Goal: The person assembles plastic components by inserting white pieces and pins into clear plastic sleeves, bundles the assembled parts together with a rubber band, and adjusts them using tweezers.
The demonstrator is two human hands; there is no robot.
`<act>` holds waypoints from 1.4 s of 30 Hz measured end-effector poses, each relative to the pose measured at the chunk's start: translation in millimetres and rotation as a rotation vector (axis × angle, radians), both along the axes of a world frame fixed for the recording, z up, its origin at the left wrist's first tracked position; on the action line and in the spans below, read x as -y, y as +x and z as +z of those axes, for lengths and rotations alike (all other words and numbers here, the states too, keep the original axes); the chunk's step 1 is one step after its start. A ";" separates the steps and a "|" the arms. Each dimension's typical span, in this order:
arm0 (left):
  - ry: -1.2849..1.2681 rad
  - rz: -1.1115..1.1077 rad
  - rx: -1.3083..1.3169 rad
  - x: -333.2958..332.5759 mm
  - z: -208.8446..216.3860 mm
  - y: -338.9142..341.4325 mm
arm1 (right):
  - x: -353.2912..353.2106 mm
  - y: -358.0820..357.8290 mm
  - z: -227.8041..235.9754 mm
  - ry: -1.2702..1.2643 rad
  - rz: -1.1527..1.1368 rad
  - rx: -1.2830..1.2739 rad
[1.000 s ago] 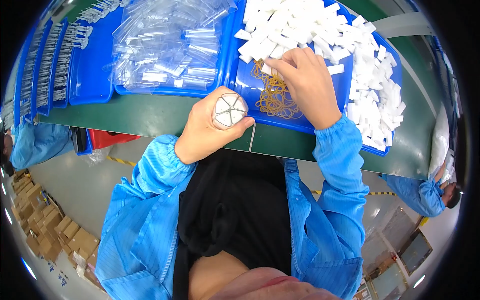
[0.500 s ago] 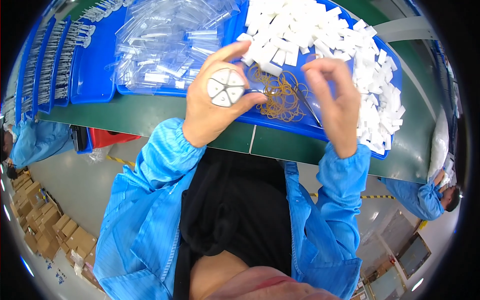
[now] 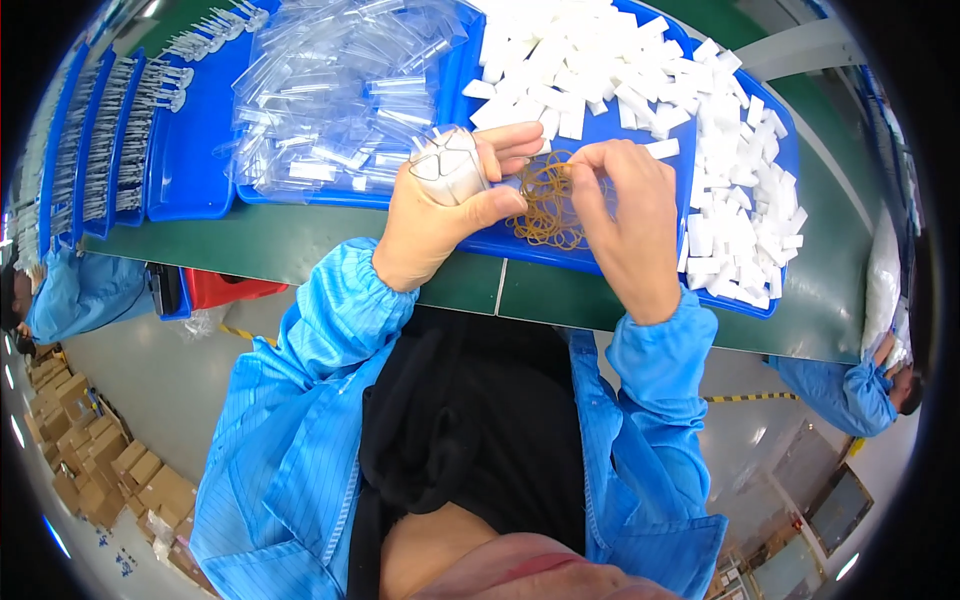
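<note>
My left hand (image 3: 415, 230) is wrapped around a round bundle of white wedge-shaped pieces (image 3: 448, 172), packed like slices with dark lines between them. The bundle is tilted, so its segmented end and part of its side show. Beside it on the blue tray lies a tangled heap of tan rubber bands (image 3: 545, 218). At the heap's right edge my right hand (image 3: 638, 225) is closed, thumb and forefinger pinched on rubber band strands. How many strands are between the fingertips cannot be made out.
White foam-like blocks (image 3: 570, 60) heap the blue tray (image 3: 690, 140) behind and right. Clear plastic sleeves (image 3: 340, 90) fill another tray at left. Narrow blue trays of small metal parts (image 3: 125, 140) stand farther left. Co-workers in blue sit at both sides.
My right hand has come down and left onto the rubber bands, covering the dark slim tool seen there before. My left hand has tipped the bundle, its fingers stretching toward the bands.
</note>
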State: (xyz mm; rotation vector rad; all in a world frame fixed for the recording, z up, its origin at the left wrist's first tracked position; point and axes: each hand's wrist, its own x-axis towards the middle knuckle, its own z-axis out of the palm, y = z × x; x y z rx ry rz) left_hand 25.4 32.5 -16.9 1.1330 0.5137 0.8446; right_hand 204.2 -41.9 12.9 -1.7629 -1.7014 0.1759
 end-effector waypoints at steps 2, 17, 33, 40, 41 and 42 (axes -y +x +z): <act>0.116 0.000 0.036 -2.7 -4.0 -0.9 | 2.0 -2.5 0.7 0.022 -0.010 0.030; -0.374 -0.198 0.218 5.9 4.5 -3.4 | 7.9 -14.2 18.8 -0.089 0.007 -0.503; 0.225 -0.411 -0.319 9.2 6.0 -18.2 | -0.6 -22.1 34.4 -0.047 0.585 -0.026; -0.316 0.011 -0.009 -11.9 28.4 -41.5 | 18.9 27.1 15.7 -0.352 0.718 -0.779; -0.350 0.119 0.030 -14.6 24.0 -41.1 | 18.4 27.3 14.7 -0.352 0.719 -0.778; -0.355 0.114 0.026 -10.4 25.5 -38.4 | 20.8 24.1 14.9 -0.106 0.778 -1.264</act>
